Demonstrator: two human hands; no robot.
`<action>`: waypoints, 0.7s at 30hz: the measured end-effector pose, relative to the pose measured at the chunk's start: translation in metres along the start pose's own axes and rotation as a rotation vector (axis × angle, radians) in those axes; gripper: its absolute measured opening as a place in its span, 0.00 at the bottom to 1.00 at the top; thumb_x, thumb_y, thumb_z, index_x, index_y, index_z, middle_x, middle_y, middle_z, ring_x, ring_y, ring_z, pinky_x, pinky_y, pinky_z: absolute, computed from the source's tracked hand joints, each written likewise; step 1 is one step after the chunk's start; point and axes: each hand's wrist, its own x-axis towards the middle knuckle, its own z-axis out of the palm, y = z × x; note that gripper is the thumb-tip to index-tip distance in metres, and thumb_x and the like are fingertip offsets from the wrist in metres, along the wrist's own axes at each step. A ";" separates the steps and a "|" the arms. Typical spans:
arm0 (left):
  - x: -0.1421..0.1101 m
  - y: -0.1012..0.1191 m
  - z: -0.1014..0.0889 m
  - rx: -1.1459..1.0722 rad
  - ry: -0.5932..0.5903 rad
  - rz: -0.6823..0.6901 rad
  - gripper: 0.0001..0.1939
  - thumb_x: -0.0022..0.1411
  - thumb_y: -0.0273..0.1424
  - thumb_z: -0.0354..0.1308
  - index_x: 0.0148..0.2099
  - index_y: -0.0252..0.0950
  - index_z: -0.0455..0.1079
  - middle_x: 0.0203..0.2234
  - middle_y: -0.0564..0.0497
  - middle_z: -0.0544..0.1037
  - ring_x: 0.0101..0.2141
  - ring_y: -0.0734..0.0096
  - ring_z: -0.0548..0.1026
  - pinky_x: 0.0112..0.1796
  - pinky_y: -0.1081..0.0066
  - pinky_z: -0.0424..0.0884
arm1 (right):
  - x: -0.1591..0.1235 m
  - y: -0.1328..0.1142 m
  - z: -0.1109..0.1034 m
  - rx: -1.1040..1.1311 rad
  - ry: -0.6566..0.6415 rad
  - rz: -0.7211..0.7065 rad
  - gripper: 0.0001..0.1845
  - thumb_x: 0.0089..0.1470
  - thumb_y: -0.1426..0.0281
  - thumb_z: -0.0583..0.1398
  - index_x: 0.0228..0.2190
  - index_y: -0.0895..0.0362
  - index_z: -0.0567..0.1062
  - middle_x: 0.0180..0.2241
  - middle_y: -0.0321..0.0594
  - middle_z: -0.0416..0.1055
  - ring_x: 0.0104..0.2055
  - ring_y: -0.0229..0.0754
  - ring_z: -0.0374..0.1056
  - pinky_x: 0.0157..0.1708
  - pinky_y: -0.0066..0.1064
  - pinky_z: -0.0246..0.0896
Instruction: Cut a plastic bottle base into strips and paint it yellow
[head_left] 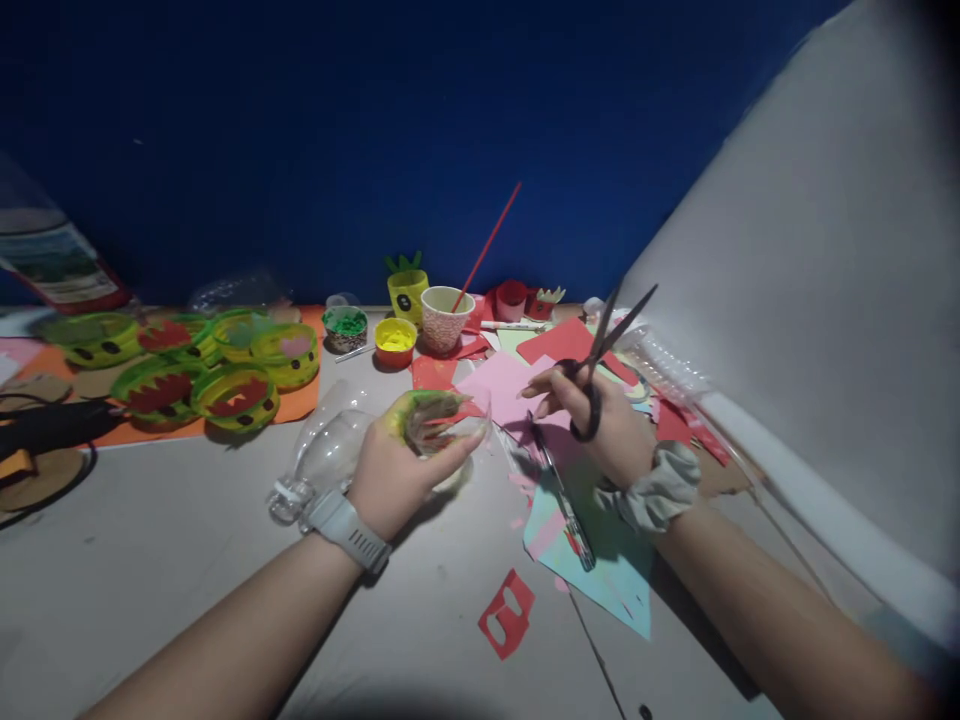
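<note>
Near the middle of the table, my left hand (397,465) is wrapped round a clear plastic cup-like piece (480,408), which looks like a cut part of a bottle. Yellow-green colour shows at the hand's thumb side and on the piece; I cannot tell which of the two bears it. My right hand (611,425) has black scissors (622,325) by their handles, blades apart and pointing up and away. Below that hand a clear-barrelled pen or cutter (566,510) lies on light blue paper (622,590). A clear plastic bottle (330,450) lies beside my left wrist.
Several painted green rings (236,395) with red paper teeth sit on orange paper at left. Behind stand cups of green paint (346,325) and yellow paint (395,340), and a speckled cup (448,318) with a red stick. A red scrap (508,615) lies in front.
</note>
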 end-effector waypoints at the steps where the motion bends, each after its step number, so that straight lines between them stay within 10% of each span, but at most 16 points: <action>1: 0.000 0.001 -0.001 -0.040 0.003 -0.019 0.21 0.49 0.36 0.69 0.44 0.36 0.69 0.42 0.46 0.79 0.42 0.67 0.78 0.45 0.67 0.75 | 0.001 -0.001 -0.003 -0.063 0.024 0.024 0.28 0.57 0.46 0.48 0.35 0.59 0.68 0.35 0.45 0.73 0.28 0.35 0.69 0.32 0.29 0.66; 10: 0.002 -0.003 -0.010 -0.014 -0.003 0.088 0.22 0.50 0.38 0.67 0.45 0.36 0.67 0.44 0.44 0.77 0.44 0.64 0.77 0.45 0.64 0.75 | 0.020 0.010 -0.042 -0.876 -0.045 0.224 0.22 0.53 0.51 0.55 0.25 0.58 0.67 0.25 0.45 0.67 0.24 0.37 0.57 0.27 0.33 0.48; 21: -0.010 0.005 -0.015 0.256 -0.225 0.292 0.41 0.41 0.46 0.71 0.56 0.39 0.63 0.49 0.43 0.73 0.50 0.57 0.71 0.52 0.57 0.68 | 0.065 0.040 -0.073 -1.181 -0.415 0.239 0.16 0.60 0.61 0.55 0.43 0.60 0.71 0.43 0.42 0.69 0.42 0.38 0.68 0.42 0.34 0.68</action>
